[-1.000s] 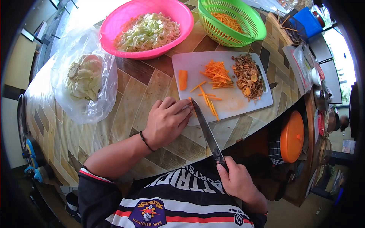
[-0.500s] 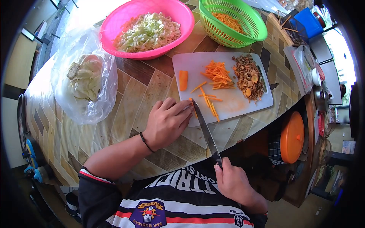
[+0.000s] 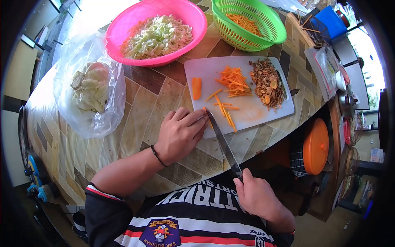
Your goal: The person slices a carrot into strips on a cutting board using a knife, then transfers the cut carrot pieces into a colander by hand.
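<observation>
My right hand (image 3: 257, 195) is closed round the handle of a kitchen knife (image 3: 223, 144). The blade points away from me, its tip end against a carrot piece (image 3: 205, 109) at the near left edge of the white cutting board (image 3: 251, 117). Curled fingers of my left hand (image 3: 181, 131) press that piece down and hide most of it. Carrot sticks (image 3: 224, 110) lie just right of the blade, with a pile of carrot strips (image 3: 233, 81) beyond. A carrot chunk (image 3: 196, 88) rests at the board's left side. Brownish peelings (image 3: 267, 82) are heaped on the right.
A pink basin (image 3: 156, 61) of shredded cabbage stands at the back, beside a green colander (image 3: 251, 39) holding carrot strips. On the left, a cabbage (image 3: 90, 88) sits in a clear plastic bag (image 3: 111, 119). An orange lid (image 3: 316, 146) is right of the table edge.
The whole view has shifted slightly. My right hand and the knife handle have moved a little right and toward me; the left hand stays on the carrot piece.
</observation>
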The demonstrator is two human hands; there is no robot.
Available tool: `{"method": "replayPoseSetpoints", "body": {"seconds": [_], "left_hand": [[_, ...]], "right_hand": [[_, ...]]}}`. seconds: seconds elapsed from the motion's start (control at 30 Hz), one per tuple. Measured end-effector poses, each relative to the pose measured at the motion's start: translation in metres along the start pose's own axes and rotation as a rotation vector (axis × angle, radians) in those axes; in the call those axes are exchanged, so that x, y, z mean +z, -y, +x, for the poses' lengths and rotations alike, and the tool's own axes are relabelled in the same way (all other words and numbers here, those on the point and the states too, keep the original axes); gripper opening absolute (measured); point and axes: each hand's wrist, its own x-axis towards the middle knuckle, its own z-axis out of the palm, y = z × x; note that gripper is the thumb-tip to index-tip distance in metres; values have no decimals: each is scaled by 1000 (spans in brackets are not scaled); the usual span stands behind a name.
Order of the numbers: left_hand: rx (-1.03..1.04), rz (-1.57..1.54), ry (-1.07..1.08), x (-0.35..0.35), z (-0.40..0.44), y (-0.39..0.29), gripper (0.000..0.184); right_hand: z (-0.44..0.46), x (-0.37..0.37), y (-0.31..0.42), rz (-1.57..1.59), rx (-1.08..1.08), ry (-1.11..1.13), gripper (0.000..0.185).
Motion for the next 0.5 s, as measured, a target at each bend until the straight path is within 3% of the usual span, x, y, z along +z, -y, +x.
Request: {"method": "replayPoseSetpoints", "body": {"seconds": [0.5], "left_hand": [[4, -28, -16, -1, 1, -1, 25]], "right_hand": [[2, -23, 14, -76, 18, 105, 30]]}}
